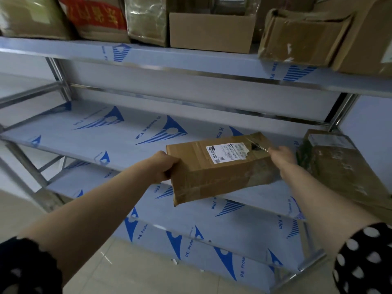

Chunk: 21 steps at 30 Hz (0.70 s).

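A long brown cardboard parcel (216,168) with a white shipping label on top is held between my two hands, in the air in front of a metal shelf rack. My left hand (162,167) grips its near-left end, fingers curled round the edge. My right hand (282,155) holds the far-right end, its fingers hidden behind the parcel. The parcel hangs level with the middle shelf (89,132), which is covered in blue-printed protective film.
Another taped brown parcel (341,166) lies at the right end of the middle shelf, close to my right hand. The top shelf (191,58) carries several cardboard boxes and bags. Two lower shelves (233,234) and a tiled floor lie below.
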Each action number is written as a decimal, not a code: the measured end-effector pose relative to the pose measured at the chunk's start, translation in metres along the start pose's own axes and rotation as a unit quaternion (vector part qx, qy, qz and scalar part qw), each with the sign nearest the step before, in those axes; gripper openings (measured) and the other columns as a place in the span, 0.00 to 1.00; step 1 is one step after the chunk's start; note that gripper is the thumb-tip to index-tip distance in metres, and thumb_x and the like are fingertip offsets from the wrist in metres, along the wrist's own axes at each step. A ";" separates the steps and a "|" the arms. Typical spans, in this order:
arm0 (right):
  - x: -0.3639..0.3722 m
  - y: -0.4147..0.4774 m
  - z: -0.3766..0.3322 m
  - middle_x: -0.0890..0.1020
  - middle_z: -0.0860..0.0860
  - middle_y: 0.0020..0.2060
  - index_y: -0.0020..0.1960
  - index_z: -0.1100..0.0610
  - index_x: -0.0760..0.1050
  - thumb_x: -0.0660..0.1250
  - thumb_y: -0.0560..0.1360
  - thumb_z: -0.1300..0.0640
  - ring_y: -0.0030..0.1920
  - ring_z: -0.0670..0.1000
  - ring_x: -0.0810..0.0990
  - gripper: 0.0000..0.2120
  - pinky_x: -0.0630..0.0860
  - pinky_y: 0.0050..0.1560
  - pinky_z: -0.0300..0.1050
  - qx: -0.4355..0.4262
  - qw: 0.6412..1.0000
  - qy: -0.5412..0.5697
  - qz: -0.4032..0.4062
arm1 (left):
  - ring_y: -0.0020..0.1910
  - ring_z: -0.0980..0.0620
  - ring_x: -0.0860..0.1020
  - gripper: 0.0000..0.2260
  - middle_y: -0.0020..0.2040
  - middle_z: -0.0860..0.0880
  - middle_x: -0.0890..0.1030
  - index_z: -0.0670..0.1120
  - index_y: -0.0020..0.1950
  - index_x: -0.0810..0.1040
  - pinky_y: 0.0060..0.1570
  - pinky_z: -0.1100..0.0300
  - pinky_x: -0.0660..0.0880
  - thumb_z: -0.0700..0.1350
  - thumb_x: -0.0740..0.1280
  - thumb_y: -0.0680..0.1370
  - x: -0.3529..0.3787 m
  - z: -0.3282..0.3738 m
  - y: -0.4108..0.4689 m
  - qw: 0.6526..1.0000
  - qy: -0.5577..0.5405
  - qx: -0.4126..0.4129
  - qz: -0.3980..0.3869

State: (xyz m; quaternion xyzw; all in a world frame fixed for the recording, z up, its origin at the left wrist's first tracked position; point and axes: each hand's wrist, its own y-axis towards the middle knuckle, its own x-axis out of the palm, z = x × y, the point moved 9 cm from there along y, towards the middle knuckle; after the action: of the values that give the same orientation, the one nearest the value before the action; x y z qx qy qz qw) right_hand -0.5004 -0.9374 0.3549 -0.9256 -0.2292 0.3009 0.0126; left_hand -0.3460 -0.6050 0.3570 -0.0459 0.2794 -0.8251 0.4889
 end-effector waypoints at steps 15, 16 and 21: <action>-0.003 -0.020 0.009 0.80 0.57 0.51 0.58 0.60 0.76 0.60 0.79 0.49 0.51 0.58 0.78 0.16 0.77 0.54 0.52 -0.024 0.996 0.056 -0.060 | 0.56 0.43 0.75 0.12 0.58 0.41 0.75 0.37 0.62 0.69 0.60 0.49 0.72 0.43 0.58 0.83 -0.023 -0.010 -0.006 0.993 -0.088 -0.004 0.080; -0.001 -0.022 0.007 0.80 0.57 0.51 0.56 0.60 0.76 0.60 0.79 0.49 0.50 0.58 0.78 0.16 0.77 0.55 0.52 -0.031 0.996 0.060 -0.060 | 0.55 0.43 0.75 0.13 0.56 0.41 0.75 0.36 0.63 0.69 0.59 0.50 0.72 0.43 0.58 0.83 -0.028 -0.009 -0.008 0.992 -0.088 0.005 0.091; 0.016 -0.040 -0.006 0.78 0.54 0.40 0.45 0.57 0.77 0.61 0.79 0.53 0.43 0.54 0.77 0.10 0.74 0.47 0.46 -0.051 0.991 0.097 -0.080 | 0.53 0.43 0.75 0.11 0.55 0.41 0.74 0.39 0.62 0.68 0.58 0.47 0.74 0.44 0.60 0.82 -0.051 -0.013 -0.021 0.986 -0.116 0.002 0.117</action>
State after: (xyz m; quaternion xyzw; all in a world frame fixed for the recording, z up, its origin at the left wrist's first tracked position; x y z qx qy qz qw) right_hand -0.5027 -0.8939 0.3574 -0.9285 -0.3153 0.1959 0.0114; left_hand -0.3399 -0.5496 0.3669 -0.1071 0.2223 -0.7522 0.6109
